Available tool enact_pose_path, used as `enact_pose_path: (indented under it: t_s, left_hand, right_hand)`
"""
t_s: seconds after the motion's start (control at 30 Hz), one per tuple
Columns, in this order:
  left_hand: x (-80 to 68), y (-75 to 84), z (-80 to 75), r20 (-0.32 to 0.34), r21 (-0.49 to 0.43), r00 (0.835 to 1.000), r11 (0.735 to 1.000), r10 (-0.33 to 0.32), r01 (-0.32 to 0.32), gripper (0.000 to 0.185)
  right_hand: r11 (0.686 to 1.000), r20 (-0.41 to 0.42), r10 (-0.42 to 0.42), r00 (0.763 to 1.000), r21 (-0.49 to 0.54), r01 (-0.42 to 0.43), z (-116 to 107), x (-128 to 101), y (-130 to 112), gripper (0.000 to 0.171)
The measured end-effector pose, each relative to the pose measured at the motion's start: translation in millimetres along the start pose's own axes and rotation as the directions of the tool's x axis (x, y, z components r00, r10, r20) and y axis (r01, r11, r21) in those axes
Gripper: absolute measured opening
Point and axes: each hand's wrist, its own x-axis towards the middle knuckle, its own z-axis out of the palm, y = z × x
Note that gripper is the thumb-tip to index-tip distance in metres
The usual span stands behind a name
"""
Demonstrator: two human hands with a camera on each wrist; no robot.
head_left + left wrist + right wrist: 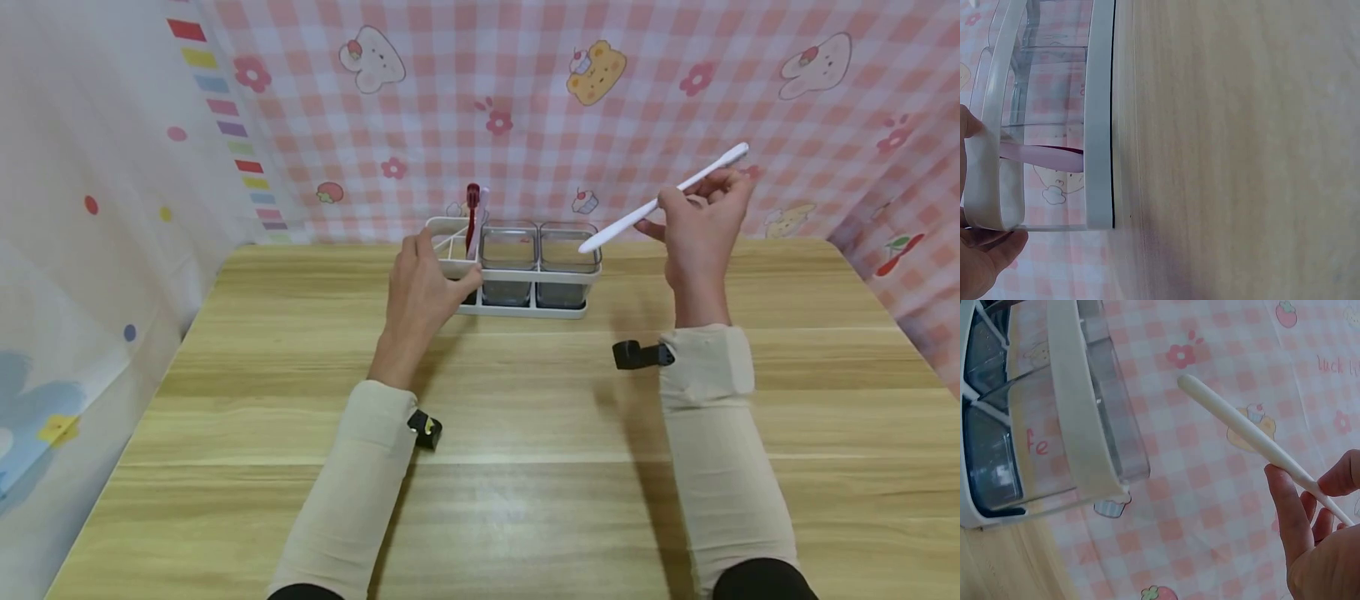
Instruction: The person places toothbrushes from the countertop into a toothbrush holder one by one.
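Head view, left to right: left hand (pixel 423 283) gripping the left end of white organizer (pixel 517 268) on the tabletop (pixel 525 433); red toothbrush (pixel 472 218) upright in its left compartment. Right hand (pixel 701 229) pinching white toothbrush (pixel 663 198) above the tabletop, long axis slanted, lower end pointing down-left toward the organizer's right compartment.

Both arms reach far forward in beige sleeves. The left hand (pixel 423 283) sits low, fingers curled in a grip; the right hand (pixel 701 229) is raised, fingertips pinching, wrist bent upward.
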Motion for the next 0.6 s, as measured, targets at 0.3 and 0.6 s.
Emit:
enact_pose_path:
  t_s: [0.3,0.6]
  left_hand:
    - [-0.5,0.2,-2.3,-0.001,-0.006,1.0,1.0,0.006,-0.006,0.081]
    - [-1.4,-0.7,-2.4,0.005,-0.008,1.0,1.0,0.005,-0.005,0.084]
  right_hand:
    - [1.0,0.031,-0.029,0.999,0.0,0.029,16.6,-1.8,-6.5,0.037]
    - [0.996,0.114,-0.086,0.99,-0.002,0.087,30.2,-5.5,-2.9,0.041]
